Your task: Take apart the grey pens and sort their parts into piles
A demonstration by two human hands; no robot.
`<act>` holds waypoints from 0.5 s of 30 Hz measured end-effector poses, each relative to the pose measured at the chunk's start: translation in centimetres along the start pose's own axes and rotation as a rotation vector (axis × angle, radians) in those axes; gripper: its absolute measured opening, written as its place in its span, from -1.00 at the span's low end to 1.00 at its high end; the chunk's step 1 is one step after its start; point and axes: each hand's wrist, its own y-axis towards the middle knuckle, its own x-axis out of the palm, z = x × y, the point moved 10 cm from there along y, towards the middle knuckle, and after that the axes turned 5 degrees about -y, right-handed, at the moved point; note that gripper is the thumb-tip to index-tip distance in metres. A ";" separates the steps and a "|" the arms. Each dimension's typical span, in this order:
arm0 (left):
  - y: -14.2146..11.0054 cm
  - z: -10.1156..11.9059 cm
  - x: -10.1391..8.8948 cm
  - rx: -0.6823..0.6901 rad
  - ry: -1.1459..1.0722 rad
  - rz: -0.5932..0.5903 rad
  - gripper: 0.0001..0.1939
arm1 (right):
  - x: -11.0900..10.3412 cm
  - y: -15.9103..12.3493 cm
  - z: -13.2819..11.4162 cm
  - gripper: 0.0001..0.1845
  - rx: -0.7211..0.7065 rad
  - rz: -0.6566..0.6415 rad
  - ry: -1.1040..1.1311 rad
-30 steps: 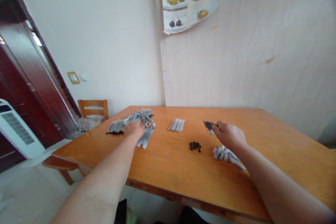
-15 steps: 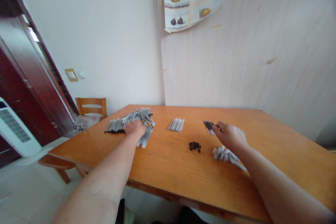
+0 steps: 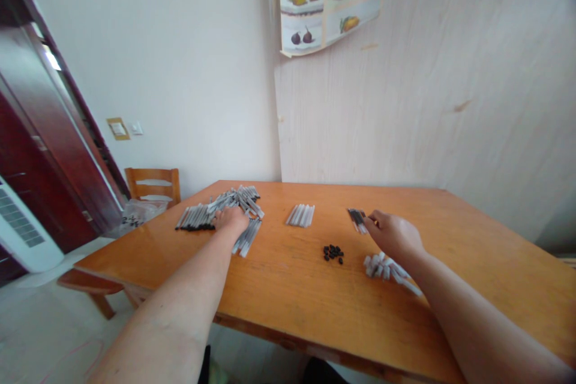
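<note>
Orange-brown wood makes up the table, on which several groups of slim pieces are laid out. At left, a row of grey-white sticks lies side by side, black ends towards the near edge; the common alignment appears meant to keep each stick separately reachable. Behind and partly against it is a heap of loose sticks, crossed at various angles and seemingly unsorted. The left hand is lowered over this area, between the row and a smaller batch of sticks. Its fingers are largely masked by the back of the hand; whether the grip has hold of anything cannot be determined.

The right hand is curled, thumb and fingers drawn together, fingertips at the edge of a flat bundle of dark sticks. Whether one is pinched is not discernible.

Appearance: the dark sticks are thin, blackish along much of their length, with paler near ends. Translucent whitish tubes lie parallel mid-table, probably kept apart by kind. Small black caps are clustered nearer the person, beside jumbled clear-white pieces.
</note>
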 end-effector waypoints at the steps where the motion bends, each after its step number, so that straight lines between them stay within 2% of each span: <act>1: 0.1 0.0 0.1 0.003 -0.001 -0.002 -0.44 | 0.0 0.0 0.0 -0.52 -0.002 0.003 -0.003; 11: 1.0 1.0 0.6 0.043 -0.039 -0.029 -0.46 | 0.0 0.0 0.1 -0.55 0.002 0.004 0.017; 15: 1.1 1.4 0.5 0.056 -0.149 -0.037 -0.42 | 0.0 0.0 0.2 -0.54 0.000 0.007 0.038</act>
